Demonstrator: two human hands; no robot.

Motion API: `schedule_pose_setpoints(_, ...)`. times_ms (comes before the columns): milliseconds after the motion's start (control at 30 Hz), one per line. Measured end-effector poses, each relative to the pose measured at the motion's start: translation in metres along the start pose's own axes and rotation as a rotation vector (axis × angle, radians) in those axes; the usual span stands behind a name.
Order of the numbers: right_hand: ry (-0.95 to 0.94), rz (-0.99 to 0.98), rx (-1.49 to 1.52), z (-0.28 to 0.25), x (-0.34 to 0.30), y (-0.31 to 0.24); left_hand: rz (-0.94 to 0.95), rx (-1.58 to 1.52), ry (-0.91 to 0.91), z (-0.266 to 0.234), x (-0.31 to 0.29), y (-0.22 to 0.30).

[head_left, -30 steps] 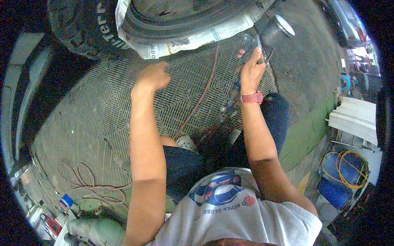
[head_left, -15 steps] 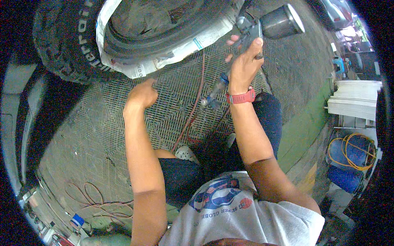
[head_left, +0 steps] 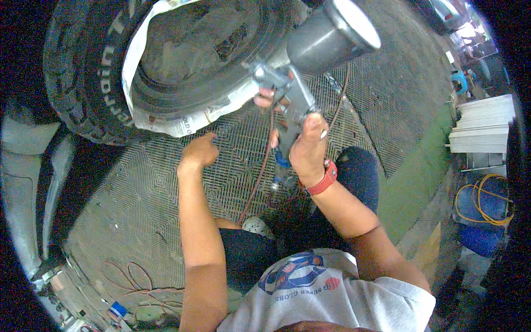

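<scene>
My right hand grips the handle of a grey paint spray gun with a round cup on top, held up close in front of a car wheel. The wheel lies on a metal grate; its dark rim shows in the middle, and newspaper masking covers the tyre around it. My left hand hovers with curled fingers just below the newspaper edge, holding nothing. A red hose runs down from the gun. A red band sits on my right wrist.
The patterned metal grate floor spreads under me. A green strip runs at right, with white boards and a blue bin with yellow cable beyond. Thin red wire loops lie at lower left.
My right hand has raised the spray gun closer to the camera and toward the wheel's rim. My left hand has shifted slightly right below the newspaper; the view has tilted toward the wheel.
</scene>
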State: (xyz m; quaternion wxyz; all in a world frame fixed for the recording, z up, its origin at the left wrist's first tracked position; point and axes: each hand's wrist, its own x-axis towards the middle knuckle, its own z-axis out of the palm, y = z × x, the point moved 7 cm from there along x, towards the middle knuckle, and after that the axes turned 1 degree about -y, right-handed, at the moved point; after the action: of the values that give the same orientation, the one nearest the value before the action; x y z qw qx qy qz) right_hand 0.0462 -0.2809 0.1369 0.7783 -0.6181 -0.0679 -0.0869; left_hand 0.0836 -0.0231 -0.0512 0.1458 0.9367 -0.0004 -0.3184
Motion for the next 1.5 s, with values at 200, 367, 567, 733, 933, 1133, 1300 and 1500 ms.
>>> schedule_pose_setpoints(200,0.209,0.094,-0.114,-0.047,-0.013,-0.031,0.118,-0.002,0.235,0.012,-0.032,0.037)
schedule_pose_setpoints(367,0.408,0.110,-0.156,-0.081,-0.005,-0.136,0.262,-0.035,0.351,0.034,-0.139,0.083)
schedule_pose_setpoints(567,0.507,-0.024,-0.394,-0.134,-0.005,-0.313,0.357,-0.063,0.061,0.012,-0.365,0.145)
schedule_pose_setpoints(733,0.386,-0.078,-0.689,-0.173,-0.023,-0.450,0.288,-0.131,-0.144,-0.012,-0.566,0.171)
schedule_pose_setpoints(933,-0.173,0.101,-0.524,-0.174,-0.047,-0.528,-0.272,-0.214,-0.346,-0.060,-0.652,0.198)
schedule_pose_setpoints(1133,-0.713,-0.024,-0.522,-0.186,-0.128,-0.550,-0.172,-0.640,0.354,-0.149,-0.675,0.335)
schedule_pose_setpoints(1300,-1.128,0.188,-0.503,-0.177,-0.186,-0.556,-0.016,-0.782,0.559,-0.197,-0.709,0.449)
schedule_pose_setpoints(1500,-1.411,0.090,-0.389,-0.163,-0.231,-0.566,-0.025,-1.143,0.609,-0.137,-0.750,0.460)
